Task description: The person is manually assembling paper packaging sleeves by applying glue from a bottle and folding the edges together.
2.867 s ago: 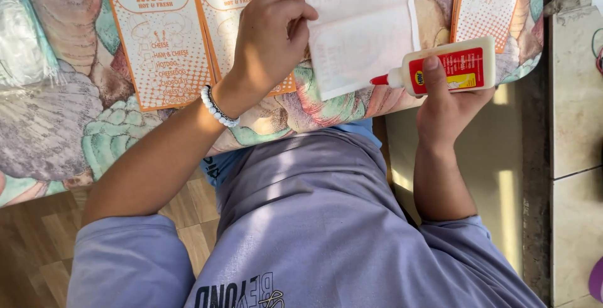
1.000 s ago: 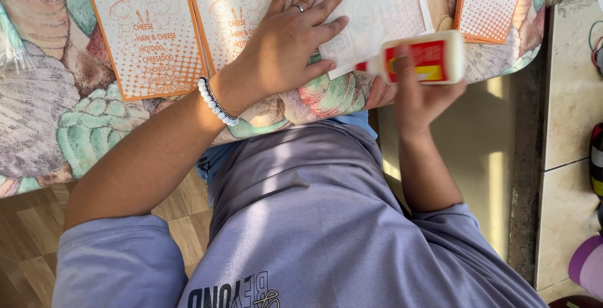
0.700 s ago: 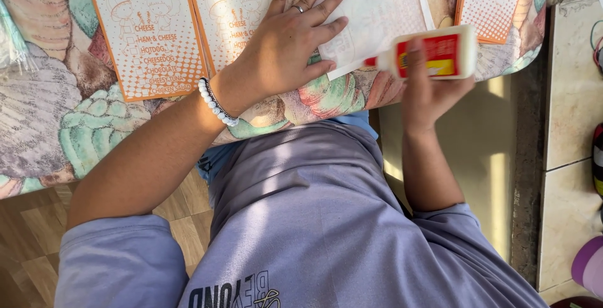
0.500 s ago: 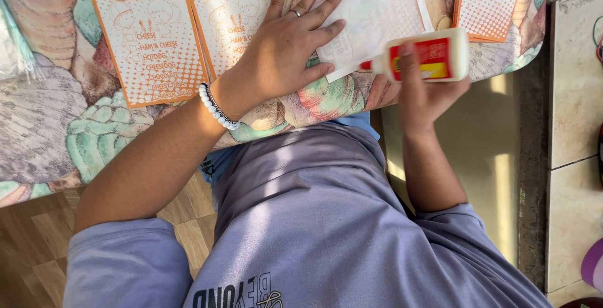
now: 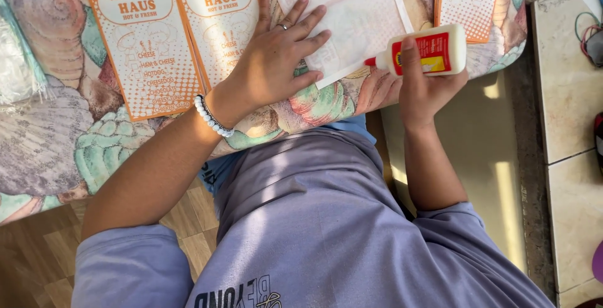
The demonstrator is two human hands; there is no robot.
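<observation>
The left hand (image 5: 276,57), curled earlier, now lies flat on the white sheet (image 5: 352,16); the glue bottle (image 5: 427,50) sits slightly higher.

Two orange-and-white printed cards (image 5: 182,38) lie side by side on the shell-patterned tabletop (image 5: 44,138). A white sheet (image 5: 358,13) with a faint dotted print lies right of them, another orange-edged card (image 5: 468,0) further right. The white glue bottle (image 5: 433,50) carries a red and yellow label (image 5: 427,54).
</observation>
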